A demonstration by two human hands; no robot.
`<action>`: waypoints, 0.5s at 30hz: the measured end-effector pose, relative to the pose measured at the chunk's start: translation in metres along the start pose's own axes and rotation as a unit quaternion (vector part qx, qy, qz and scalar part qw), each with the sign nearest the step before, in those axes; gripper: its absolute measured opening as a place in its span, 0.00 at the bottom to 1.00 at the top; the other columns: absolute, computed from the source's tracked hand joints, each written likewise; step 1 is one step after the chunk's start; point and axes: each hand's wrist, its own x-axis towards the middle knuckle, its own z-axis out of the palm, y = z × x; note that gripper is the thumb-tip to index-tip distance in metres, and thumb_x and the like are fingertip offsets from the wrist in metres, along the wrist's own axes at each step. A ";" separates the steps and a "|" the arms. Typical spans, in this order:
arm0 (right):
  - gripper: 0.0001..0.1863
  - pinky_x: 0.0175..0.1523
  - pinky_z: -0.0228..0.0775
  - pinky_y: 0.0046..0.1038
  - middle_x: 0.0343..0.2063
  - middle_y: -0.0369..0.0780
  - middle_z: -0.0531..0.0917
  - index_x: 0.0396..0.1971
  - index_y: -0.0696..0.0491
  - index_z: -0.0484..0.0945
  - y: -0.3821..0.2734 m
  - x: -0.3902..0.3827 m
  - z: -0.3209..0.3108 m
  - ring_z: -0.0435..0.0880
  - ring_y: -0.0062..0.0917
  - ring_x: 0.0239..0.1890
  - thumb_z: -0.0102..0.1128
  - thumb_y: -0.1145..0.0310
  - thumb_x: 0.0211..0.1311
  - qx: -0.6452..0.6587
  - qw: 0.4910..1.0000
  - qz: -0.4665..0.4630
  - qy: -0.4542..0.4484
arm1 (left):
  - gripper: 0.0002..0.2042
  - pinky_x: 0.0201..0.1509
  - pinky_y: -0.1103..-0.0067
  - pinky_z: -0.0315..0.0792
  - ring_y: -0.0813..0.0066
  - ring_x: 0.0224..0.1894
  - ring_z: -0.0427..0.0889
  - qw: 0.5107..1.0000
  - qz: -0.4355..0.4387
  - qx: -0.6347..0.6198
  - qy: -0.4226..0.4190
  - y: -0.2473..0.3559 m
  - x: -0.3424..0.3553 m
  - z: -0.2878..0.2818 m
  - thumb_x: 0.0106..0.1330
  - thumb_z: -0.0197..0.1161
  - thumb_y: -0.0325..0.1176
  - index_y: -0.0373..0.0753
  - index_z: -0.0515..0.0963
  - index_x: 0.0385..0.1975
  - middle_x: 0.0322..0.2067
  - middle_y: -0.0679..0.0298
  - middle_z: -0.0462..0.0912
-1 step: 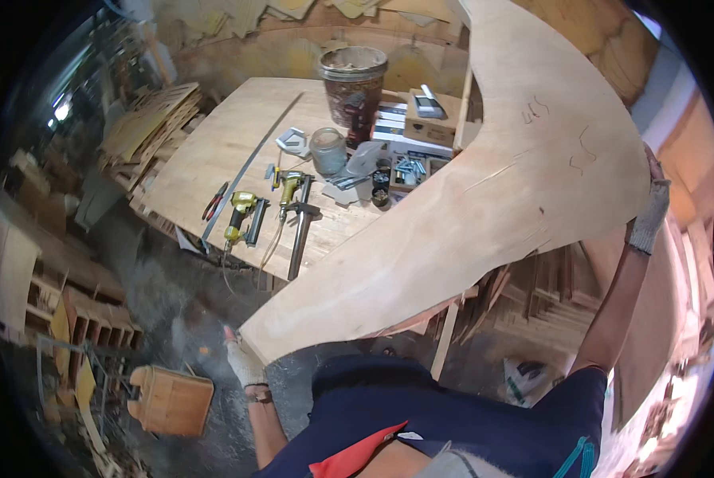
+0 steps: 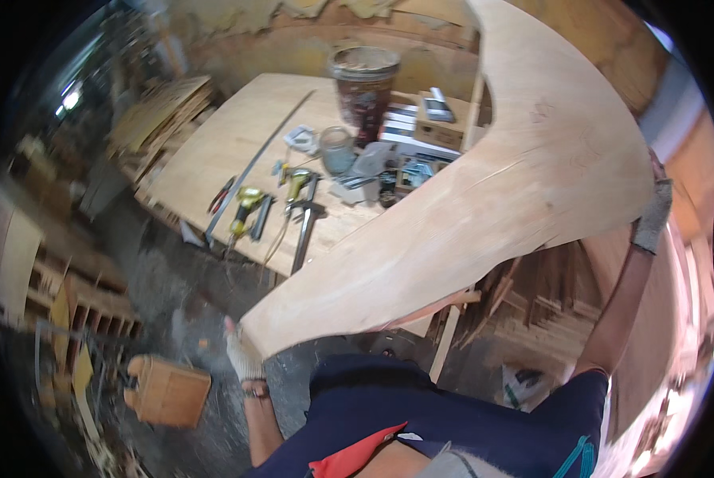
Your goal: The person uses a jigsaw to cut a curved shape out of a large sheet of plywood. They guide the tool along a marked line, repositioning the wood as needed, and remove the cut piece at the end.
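Note:
I hold a large, pale, curved wooden board (image 2: 484,207) up in front of me, tilted over the bench. My left hand (image 2: 241,358), in a light work glove, grips the board's lower left end from beneath. My right hand (image 2: 652,213), in a grey glove, holds the board's right edge with the arm stretched up. The board hides the right part of the workbench (image 2: 205,151).
On the bench stand a dark bucket (image 2: 363,80) and a glass jar (image 2: 337,150), with a yellow drill (image 2: 245,203), a hammer (image 2: 305,227), a long metal rule (image 2: 253,163) and small boxes (image 2: 433,119). A wooden box (image 2: 166,390) sits on the floor. Timber scraps (image 2: 524,303) lie at the right.

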 end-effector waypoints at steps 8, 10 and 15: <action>0.30 0.75 0.60 0.30 0.67 0.42 0.76 0.73 0.57 0.68 0.254 0.212 -0.038 0.72 0.28 0.70 0.43 0.54 0.81 0.100 0.967 0.199 -0.122 | 0.20 0.37 0.77 0.74 0.80 0.38 0.78 0.933 0.045 0.347 0.089 0.080 -0.012 0.139 0.76 0.62 0.54 0.41 0.81 0.48 0.33 0.71 0.79; 0.30 0.75 0.60 0.30 0.66 0.43 0.77 0.73 0.56 0.67 0.271 0.256 -0.058 0.72 0.29 0.69 0.44 0.53 0.82 0.106 0.958 0.245 -0.109 | 0.21 0.36 0.77 0.74 0.80 0.39 0.79 0.982 -0.027 0.157 0.098 0.086 -0.019 0.187 0.75 0.64 0.53 0.41 0.80 0.51 0.36 0.71 0.79; 0.30 0.71 0.65 0.32 0.64 0.45 0.79 0.73 0.56 0.67 0.346 0.259 -0.020 0.75 0.31 0.66 0.45 0.52 0.82 0.149 0.930 0.305 -0.143 | 0.19 0.42 0.70 0.86 0.72 0.46 0.84 0.990 -0.060 0.124 -0.007 0.108 -0.020 0.228 0.75 0.64 0.44 0.37 0.76 0.56 0.45 0.61 0.83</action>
